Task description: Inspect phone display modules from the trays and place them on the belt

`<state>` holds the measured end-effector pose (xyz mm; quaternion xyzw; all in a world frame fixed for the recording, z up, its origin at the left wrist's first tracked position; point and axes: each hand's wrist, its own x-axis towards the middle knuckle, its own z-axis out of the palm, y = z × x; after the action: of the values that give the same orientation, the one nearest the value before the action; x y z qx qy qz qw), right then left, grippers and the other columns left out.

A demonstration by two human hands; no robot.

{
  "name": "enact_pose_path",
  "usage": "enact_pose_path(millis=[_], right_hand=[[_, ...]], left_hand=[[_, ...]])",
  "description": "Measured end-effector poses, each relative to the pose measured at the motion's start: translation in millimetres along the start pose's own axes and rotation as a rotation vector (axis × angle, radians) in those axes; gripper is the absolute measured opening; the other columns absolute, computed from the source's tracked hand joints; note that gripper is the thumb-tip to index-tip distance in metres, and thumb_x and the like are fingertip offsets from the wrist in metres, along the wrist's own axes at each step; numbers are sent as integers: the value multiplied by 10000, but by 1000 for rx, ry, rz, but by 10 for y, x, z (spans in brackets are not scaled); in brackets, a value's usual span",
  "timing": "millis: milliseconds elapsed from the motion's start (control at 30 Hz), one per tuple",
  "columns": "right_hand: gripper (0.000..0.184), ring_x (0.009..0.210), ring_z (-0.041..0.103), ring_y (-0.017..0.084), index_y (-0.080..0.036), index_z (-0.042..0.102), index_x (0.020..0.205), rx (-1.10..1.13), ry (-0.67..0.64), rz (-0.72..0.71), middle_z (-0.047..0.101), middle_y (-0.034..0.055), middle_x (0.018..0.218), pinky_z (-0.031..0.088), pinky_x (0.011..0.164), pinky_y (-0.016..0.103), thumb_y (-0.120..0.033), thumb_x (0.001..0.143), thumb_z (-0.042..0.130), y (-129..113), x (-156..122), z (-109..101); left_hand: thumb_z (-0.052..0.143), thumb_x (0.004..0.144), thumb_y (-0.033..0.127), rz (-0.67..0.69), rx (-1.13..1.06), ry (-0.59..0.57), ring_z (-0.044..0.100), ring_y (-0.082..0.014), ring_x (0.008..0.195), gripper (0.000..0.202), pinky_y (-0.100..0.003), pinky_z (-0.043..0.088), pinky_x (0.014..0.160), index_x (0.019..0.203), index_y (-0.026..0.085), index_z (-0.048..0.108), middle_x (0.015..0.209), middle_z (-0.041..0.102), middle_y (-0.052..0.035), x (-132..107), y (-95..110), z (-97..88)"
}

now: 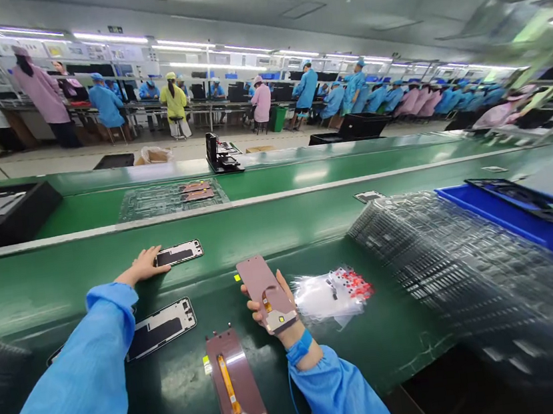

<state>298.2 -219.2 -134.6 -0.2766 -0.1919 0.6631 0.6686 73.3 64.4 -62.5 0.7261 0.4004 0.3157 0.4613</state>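
Pink-backed phone panel gripped in right hand; left hand lay open, empty, touching black phone frame.

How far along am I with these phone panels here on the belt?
Roughly, judging from this one view. Looks done: a pink-backed panel with an orange flex cable lies set down on the mat. In hand: your right hand holds a pink-backed display panel, while your left hand touches a black phone frame. Left: a second frame lies apart, and stacked clear trays sit nearby, contents unclear.
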Motion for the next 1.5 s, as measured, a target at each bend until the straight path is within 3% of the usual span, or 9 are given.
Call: enact_pose_path(millis=[133,267,400,500,567,700,867,1000,1500], right_hand=[[753,610,578,162,-157,656,1104,5,39,-3,738,129,1016,497,480,283,-801,886,332,4,22,-3],[732,713,680,188,-144,677,1096,17,98,-28,761,126,1002,579,552,296,-769,916,341,-32,-43,92],[637,822,719,191,-162,689,1146,-2,156,-118,759,109,1106,624,657,297,-697,947,404,-128,-223,357],[584,922,726,229,-194,659,1213,-119,183,-226,715,111,1231,636,731,351,-669,931,471,-193,-375,590],[577,1006,717,261,-232,604,1281,-217,177,-311,666,114,1317,634,796,406,-664,906,531,-207,-454,718],[584,1167,662,292,-315,520,1364,-392,122,-532,591,97,1405,600,922,481,-601,873,661,-149,-554,879],[675,1264,595,298,-325,468,1454,-885,-27,-673,509,119,1464,541,1025,494,-567,869,703,-42,-644,949],[622,1321,537,313,-322,495,1458,-1266,-151,-768,483,127,1470,486,1082,500,-486,896,704,-26,-699,946],[599,1263,584,311,-253,552,1418,-1430,-236,-646,544,171,1402,533,1023,474,-461,882,719,103,-786,926]], left_hand=[[921,474,123,-58,58,80,512,-387,1294,417,-384,411,1089,809,128,672,1024,694,-100,-163,25,-141],[873,656,198,-23,-9,206,469,-302,1336,443,-248,426,1067,1056,145,689,1183,608,-13,-489,192,-208],[776,806,390,-37,-243,262,619,-201,1030,720,-311,568,893,1433,263,445,1048,595,35,-992,274,-213],[919,590,438,-118,-559,201,648,-191,871,900,-317,600,805,1374,250,520,959,654,18,-1447,283,-65],[991,435,367,-166,-722,110,669,-237,941,914,-296,594,799,1263,221,632,1101,699,-47,-1736,296,101],[997,444,363,-180,-860,-94,640,-343,1150,900,-372,556,932,1274,247,668,1324,659,-129,-2124,309,446],[962,515,460,-169,-879,-288,633,-384,1179,940,-436,526,980,1372,286,617,1339,648,-138,-2269,246,628],[945,533,497,-171,-892,-319,639,-388,1176,966,-425,530,974,1407,287,591,1369,628,-149,-2304,214,627],[926,574,502,-87,-796,-325,532,-391,1327,1002,-428,419,1109,1466,275,532,1397,613,-140,-2365,189,683]])
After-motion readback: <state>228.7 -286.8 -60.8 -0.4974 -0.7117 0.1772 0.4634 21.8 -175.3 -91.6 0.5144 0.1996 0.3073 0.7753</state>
